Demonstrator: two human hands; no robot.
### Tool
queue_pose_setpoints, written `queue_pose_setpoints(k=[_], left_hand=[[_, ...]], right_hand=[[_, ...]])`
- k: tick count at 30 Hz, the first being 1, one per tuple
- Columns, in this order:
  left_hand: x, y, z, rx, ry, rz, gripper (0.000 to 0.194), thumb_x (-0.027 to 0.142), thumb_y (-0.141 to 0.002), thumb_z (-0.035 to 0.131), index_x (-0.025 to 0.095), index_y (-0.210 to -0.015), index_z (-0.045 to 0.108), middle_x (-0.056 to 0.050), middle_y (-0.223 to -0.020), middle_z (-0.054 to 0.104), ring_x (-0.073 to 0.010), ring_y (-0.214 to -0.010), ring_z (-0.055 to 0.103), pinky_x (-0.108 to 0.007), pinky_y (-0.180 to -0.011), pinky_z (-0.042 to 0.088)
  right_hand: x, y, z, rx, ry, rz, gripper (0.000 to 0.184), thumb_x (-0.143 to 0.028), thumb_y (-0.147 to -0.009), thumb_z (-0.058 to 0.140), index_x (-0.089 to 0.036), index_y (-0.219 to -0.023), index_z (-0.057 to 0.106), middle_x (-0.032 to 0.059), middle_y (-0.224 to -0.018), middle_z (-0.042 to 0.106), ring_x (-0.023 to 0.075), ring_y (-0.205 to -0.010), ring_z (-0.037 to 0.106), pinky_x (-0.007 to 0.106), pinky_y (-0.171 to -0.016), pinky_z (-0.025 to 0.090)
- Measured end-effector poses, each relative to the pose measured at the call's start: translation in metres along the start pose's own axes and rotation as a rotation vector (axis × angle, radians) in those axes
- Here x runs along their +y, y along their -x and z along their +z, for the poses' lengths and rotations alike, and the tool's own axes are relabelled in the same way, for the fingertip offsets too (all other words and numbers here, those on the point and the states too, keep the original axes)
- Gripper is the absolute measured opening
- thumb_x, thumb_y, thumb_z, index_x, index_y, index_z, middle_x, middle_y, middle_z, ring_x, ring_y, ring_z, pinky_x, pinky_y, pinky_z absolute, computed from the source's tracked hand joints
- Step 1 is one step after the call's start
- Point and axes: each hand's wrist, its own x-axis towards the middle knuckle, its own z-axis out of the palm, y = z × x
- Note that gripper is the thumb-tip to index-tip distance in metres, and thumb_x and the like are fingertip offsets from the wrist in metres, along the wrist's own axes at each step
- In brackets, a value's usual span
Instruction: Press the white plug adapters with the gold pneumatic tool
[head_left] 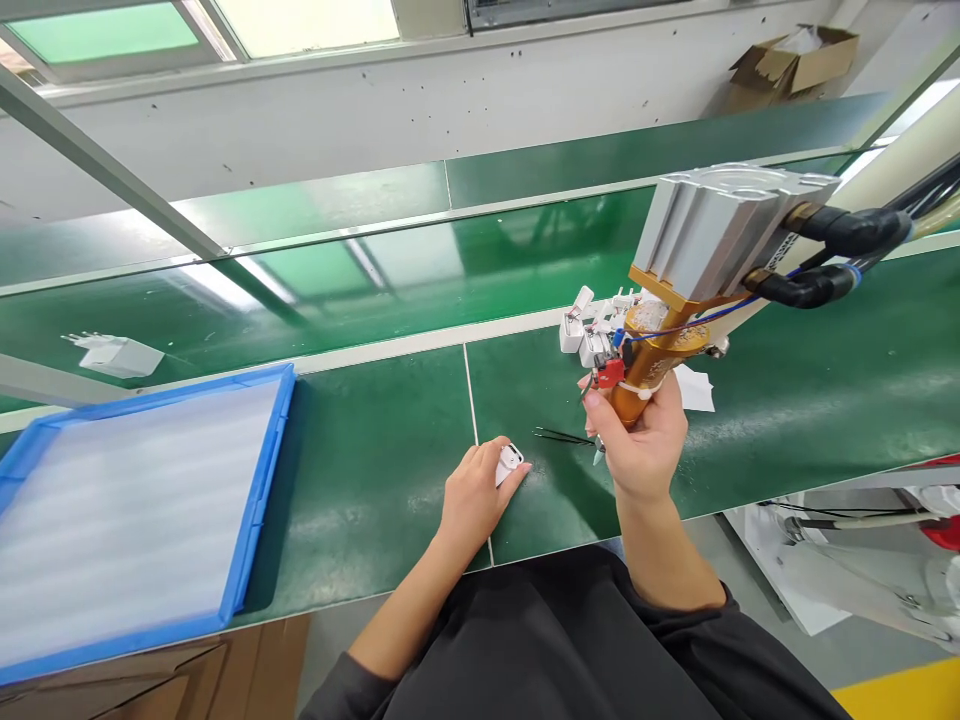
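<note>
My left hand (478, 492) rests low over the green bench, its fingers closed around a small white plastic housing (510, 462) whose open end faces up. My right hand (643, 440) is wrapped round the gold barrel of a pneumatic dispensing gun (646, 372). A silver air cylinder (731, 230) tops the gun, and a red switch (610, 373) sits by my thumb. The pale nozzle (598, 456) points down, right of the housing and apart from it. Thin black strands (562, 437), perhaps wires or tweezers, lie between my hands. Several open white housings (583, 325) stand behind the gun.
A blue tray (262, 490) with a white foam liner lies at the left. A white plug adapter (120, 355) sits behind it on the ledge. White paper (696, 388) lies right of the gun. Black air hoses (847, 235) run off right. A cardboard box (795, 65) stands at the back.
</note>
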Motion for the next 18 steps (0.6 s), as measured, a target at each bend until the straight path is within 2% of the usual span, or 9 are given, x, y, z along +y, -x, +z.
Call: queue_pose_setpoints(k=[3, 6, 9, 11, 14, 16, 18], left_hand=[[-0.001, -0.003, -0.006, -0.117, -0.169, 0.048, 0.038, 0.040, -0.094, 0.061, 0.021, -0.127, 0.056, -0.007, -0.101, 0.072, -0.0232, -0.092, 0.069, -0.028, -0.072, 0.053], [-0.001, -0.006, -0.008, -0.201, -0.202, 0.103, 0.042, 0.034, -0.096, 0.057, 0.018, -0.134, 0.050, -0.011, -0.110, 0.070, -0.0256, -0.099, 0.069, -0.031, -0.072, 0.054], [-0.004, -0.008, -0.012, -0.196, -0.118, 0.121, 0.036, 0.032, -0.097, 0.051, 0.017, -0.130, 0.050, -0.014, -0.123, 0.068, -0.0269, -0.105, 0.069, -0.033, -0.076, 0.056], [-0.012, -0.012, -0.021, -0.144, -0.071, 0.057, 0.033, 0.035, -0.097, 0.050, 0.018, -0.126, 0.052, -0.014, -0.129, 0.066, -0.0276, -0.107, 0.069, -0.035, -0.079, 0.056], [-0.041, -0.025, -0.047, -0.043, -0.134, -0.162, 0.043, 0.043, -0.098, 0.047, 0.017, -0.131, 0.049, -0.017, -0.128, 0.066, -0.0304, -0.108, 0.069, -0.037, -0.080, 0.056], [-0.071, -0.037, -0.065, 0.003, -0.219, -0.299, 0.053, 0.047, -0.097, 0.045, 0.015, -0.139, 0.043, -0.018, -0.124, 0.067, -0.0329, -0.113, 0.067, -0.038, -0.081, 0.055], [-0.105, -0.048, -0.079, 0.023, -0.261, -0.379, 0.059, 0.050, -0.096, 0.043, 0.013, -0.142, 0.039, -0.019, -0.124, 0.066, -0.0351, -0.115, 0.065, -0.041, -0.083, 0.055]], right_hand=[[0.001, 0.000, -0.002, 0.020, 0.017, 0.009, 0.025, -0.031, -0.082, 0.073, -0.024, -0.098, 0.056, -0.0002, -0.082, 0.065, 0.0096, -0.052, 0.050, 0.027, -0.048, 0.044], [0.001, -0.001, -0.005, 0.032, 0.029, 0.021, 0.026, -0.032, -0.082, 0.073, -0.023, -0.100, 0.058, 0.0010, -0.086, 0.067, 0.0098, -0.055, 0.052, 0.026, -0.049, 0.045], [0.003, -0.003, -0.011, 0.024, 0.013, 0.031, 0.023, -0.029, -0.082, 0.073, -0.022, -0.099, 0.059, 0.0003, -0.085, 0.066, 0.0090, -0.054, 0.052, 0.025, -0.048, 0.045], [0.004, -0.004, -0.019, -0.015, -0.018, 0.021, 0.020, -0.027, -0.082, 0.072, -0.022, -0.097, 0.059, -0.0022, -0.076, 0.063, 0.0088, -0.051, 0.050, 0.025, -0.046, 0.044], [0.009, -0.008, -0.034, -0.080, -0.054, -0.012, 0.018, -0.024, -0.082, 0.069, -0.022, -0.097, 0.060, -0.0051, -0.063, 0.057, 0.0105, -0.048, 0.051, 0.024, -0.044, 0.043], [0.013, -0.010, -0.045, -0.073, -0.040, -0.024, 0.020, -0.023, -0.081, 0.068, -0.022, -0.100, 0.061, -0.0033, -0.067, 0.062, 0.0104, -0.048, 0.052, 0.024, -0.043, 0.044], [0.017, -0.012, -0.053, -0.049, -0.011, -0.025, 0.022, -0.023, -0.082, 0.067, -0.022, -0.103, 0.062, -0.0004, -0.077, 0.068, 0.0093, -0.048, 0.053, 0.024, -0.042, 0.045]])
